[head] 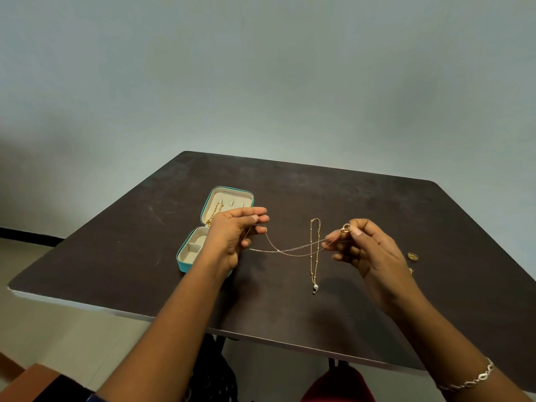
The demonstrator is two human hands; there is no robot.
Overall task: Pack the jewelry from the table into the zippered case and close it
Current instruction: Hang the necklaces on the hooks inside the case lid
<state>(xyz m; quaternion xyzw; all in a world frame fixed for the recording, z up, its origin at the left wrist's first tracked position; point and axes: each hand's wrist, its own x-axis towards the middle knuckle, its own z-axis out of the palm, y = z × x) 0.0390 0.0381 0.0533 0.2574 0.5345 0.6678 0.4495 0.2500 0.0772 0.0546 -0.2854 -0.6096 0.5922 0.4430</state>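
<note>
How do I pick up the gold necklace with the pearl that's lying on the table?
Probably pinch the far end of the pearl necklace, opposite the pearl, coming straight down from above with your fingertips. It lies flat on the table as a long, thin doubled loop, so lifting that end should let the pearl's weight hang the chain straight instead of bunching.

One case [183, 267]; three gold chains [315, 286]

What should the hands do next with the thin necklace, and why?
Probably carry the thin gold chain necklace left into the open teal zippered case. The left hand and right hand pinch it stretched above the dark table, and the case's base compartments look bare.
</note>
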